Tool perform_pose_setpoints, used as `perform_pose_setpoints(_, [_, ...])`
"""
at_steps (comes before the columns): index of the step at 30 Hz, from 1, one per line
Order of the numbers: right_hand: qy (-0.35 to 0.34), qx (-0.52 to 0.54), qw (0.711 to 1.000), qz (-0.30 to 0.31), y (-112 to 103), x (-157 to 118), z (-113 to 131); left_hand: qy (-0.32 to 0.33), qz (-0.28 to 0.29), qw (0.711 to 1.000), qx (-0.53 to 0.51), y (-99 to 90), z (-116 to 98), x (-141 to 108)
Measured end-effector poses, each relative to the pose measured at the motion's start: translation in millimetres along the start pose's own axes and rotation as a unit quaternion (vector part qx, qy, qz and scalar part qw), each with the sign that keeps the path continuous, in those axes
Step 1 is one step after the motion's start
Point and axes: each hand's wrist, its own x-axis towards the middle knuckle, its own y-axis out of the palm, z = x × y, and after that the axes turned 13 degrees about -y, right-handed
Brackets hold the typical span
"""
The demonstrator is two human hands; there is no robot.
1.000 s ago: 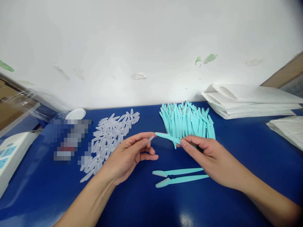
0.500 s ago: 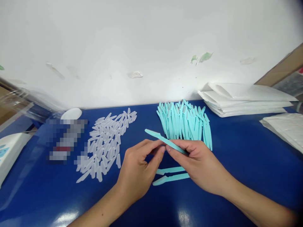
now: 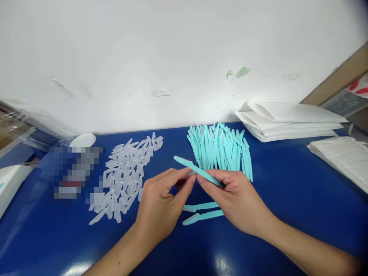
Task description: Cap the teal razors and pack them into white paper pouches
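My right hand (image 3: pixel 234 195) is closed on the handle of a turquoise eyebrow razor (image 3: pixel 184 162), whose blade end points up and left. My left hand (image 3: pixel 165 199) pinches a small translucent blade cover (image 3: pixel 192 173) between thumb and fingertips, close to the right fingertips and just below the razor; most of the cover is hidden. Below the hands lie two more turquoise razors (image 3: pixel 202 217), their handle ends hidden behind my right hand. A heap of razors (image 3: pixel 218 147) lies behind the hands. To the left are several loose translucent blade covers (image 3: pixel 126 176).
White padded envelopes (image 3: pixel 293 122) are stacked at the back right, with another white packet (image 3: pixel 342 157) nearer. A round white lid-like thing (image 3: pixel 83 141) lies at the back left, by a pixelated patch. A white wall (image 3: pixel 172 57) rises behind the blue table (image 3: pixel 281 184).
The view has shifted slightly, so everything sits a little further left. The pale cover now shows between my left fingertips. Both hands keep nearly the same pose.
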Motion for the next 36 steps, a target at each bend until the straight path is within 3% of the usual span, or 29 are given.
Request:
perform_pose_setpoints(3, [-0.012, -0.023, 0.999, 0.020, -1.6, -0.7, -1.7, -0.062, 0.097, 0.993, -0.014, -3.7, 0.9, 1.8])
perform_pose_setpoints(5, [-0.012, -0.044, 0.999, 0.025, -8.7, -0.8, -2.1, -0.148, 0.121, 0.976, -0.103, -10.7, 5.9, 8.1])
perform_pose_setpoints(9, [-0.012, -0.113, 0.993, 0.018, -28.2, -0.3, -3.2, -0.320, 0.060, 0.882, -0.341, -24.6, 20.5, 24.1])
perform_pose_setpoints(11, [-0.014, -0.142, 0.989, 0.031, -34.0, 0.1, -4.7, -0.347, 0.034, 0.847, -0.402, -26.0, 24.2, 28.1])
perform_pose_setpoints(13, [-0.011, -0.155, 0.987, 0.049, -35.4, 0.4, -6.3, -0.348, 0.018, 0.834, -0.428, -23.5, 24.0, 28.2])
perform_pose_setpoints(36, [-0.039, -0.225, 0.972, 0.050, -33.3, 2.5, -5.4, -0.288, -0.018, 0.880, -0.376, -12.6, 14.7, 16.0])
